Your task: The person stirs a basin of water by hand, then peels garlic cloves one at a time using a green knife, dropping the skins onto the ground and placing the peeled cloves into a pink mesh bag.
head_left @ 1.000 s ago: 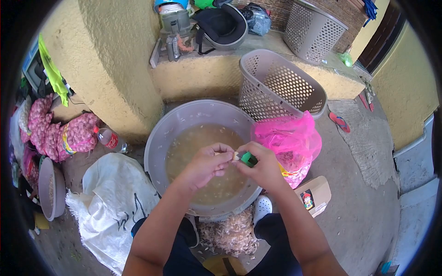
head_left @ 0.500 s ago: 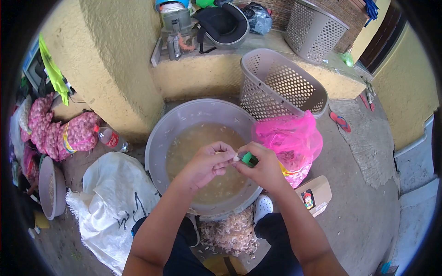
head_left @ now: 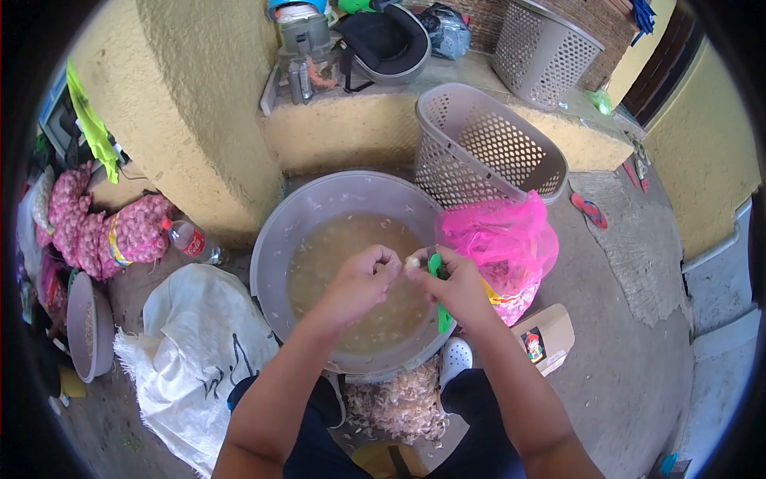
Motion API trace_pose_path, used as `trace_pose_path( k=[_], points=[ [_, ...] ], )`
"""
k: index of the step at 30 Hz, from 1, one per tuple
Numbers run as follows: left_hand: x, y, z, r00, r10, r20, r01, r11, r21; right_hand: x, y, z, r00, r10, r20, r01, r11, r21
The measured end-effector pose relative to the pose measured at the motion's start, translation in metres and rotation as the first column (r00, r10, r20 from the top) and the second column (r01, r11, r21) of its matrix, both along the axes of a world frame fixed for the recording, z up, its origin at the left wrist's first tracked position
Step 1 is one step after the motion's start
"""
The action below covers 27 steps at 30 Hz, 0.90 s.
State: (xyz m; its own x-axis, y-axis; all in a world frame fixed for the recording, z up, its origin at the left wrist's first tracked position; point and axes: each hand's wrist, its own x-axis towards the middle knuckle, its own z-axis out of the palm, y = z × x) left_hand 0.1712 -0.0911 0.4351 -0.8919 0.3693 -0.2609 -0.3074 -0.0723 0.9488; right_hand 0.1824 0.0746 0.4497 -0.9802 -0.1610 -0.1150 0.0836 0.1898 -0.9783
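My right hand [head_left: 453,281] is closed over the big basin, pinching a pale garlic clove [head_left: 412,263] at its fingertips. In the same hand sits a small green-handled knife [head_left: 444,316], its handle hanging down by the palm and its blade mostly hidden. Just left of the clove, my left hand [head_left: 365,279] has thumb and fingers pressed together; whatever is between them is too small to make out. Beneath both hands, the grey basin [head_left: 270,239] holds cloudy water with pale bits and cloves in it.
A pink mesh bag of garlic [head_left: 519,263] leans at the basin's right, near a perforated basket [head_left: 447,160] and a cardboard box [head_left: 550,335]. At left are a white sack [head_left: 195,319], a cola bottle [head_left: 191,241] and garlic sacks [head_left: 140,230]. Peelings [head_left: 403,407] lie between the feet.
My hands have moved slightly apart, the left one drawing away from the clove. The green handle has turned from inside my right hand to hang downward.
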Motion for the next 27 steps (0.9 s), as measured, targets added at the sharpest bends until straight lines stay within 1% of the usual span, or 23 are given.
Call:
trace_pose_path(
  k=[1, 4, 7, 9, 12, 15, 18, 22, 24, 25, 27],
  points=[
    [0.0, 0.0, 0.001, 1.0, 0.009, 0.008, -0.009, 1.0, 0.002, 0.0, 0.0, 0.003, 0.992, 0.006, 0.126, 0.007, 0.994, -0.108],
    [0.0, 0.0, 0.004, 0.999, 0.03, 0.029, -0.03, 1.0, 0.0, -0.003, 0.0, -0.003, 0.987, 0.015, 0.159, 0.03, 0.96, -0.277],
    [-0.001, -0.002, 0.003, 0.998, 0.04, 0.044, -0.04, 0.999, 0.006, -0.004, 0.0, -0.006, 0.968, 0.01, 0.249, 0.099, 0.901, -0.422],
    [-0.001, -0.001, 0.001, 0.998, 0.036, 0.049, -0.038, 0.999, 0.038, -0.004, 0.0, -0.008, 0.966, 0.007, 0.257, 0.109, 0.894, -0.434],
    [-0.003, -0.003, 0.003, 0.99, 0.033, 0.141, -0.057, 0.984, 0.167, -0.004, -0.001, -0.007, 0.965, 0.006, 0.263, 0.104, 0.909, -0.403],
    [0.001, 0.005, 0.008, 0.997, 0.079, -0.012, -0.079, 0.997, -0.005, -0.004, -0.004, -0.008, 0.975, -0.015, 0.221, 0.095, 0.929, -0.358],
    [0.001, 0.009, -0.002, 0.955, 0.098, -0.28, -0.149, 0.974, -0.168, -0.002, -0.005, -0.01, 0.982, -0.043, 0.182, 0.105, 0.931, -0.35],
    [0.001, 0.002, 0.005, 0.982, 0.089, -0.165, -0.115, 0.982, -0.151, -0.002, -0.007, -0.007, 0.983, -0.095, 0.158, 0.147, 0.924, -0.354],
    [0.002, 0.001, 0.009, 0.991, 0.087, -0.106, -0.1, 0.988, -0.121, -0.002, -0.007, -0.005, 0.982, -0.081, 0.172, 0.135, 0.934, -0.331],
    [0.002, 0.0, 0.007, 0.989, 0.077, -0.126, -0.092, 0.989, -0.118, -0.001, -0.006, -0.004, 0.981, -0.075, 0.18, 0.131, 0.939, -0.319],
    [0.001, -0.001, 0.003, 0.984, 0.059, -0.165, -0.078, 0.99, -0.113, -0.001, -0.006, -0.006, 0.965, -0.042, 0.259, 0.144, 0.91, -0.388]
  ],
)
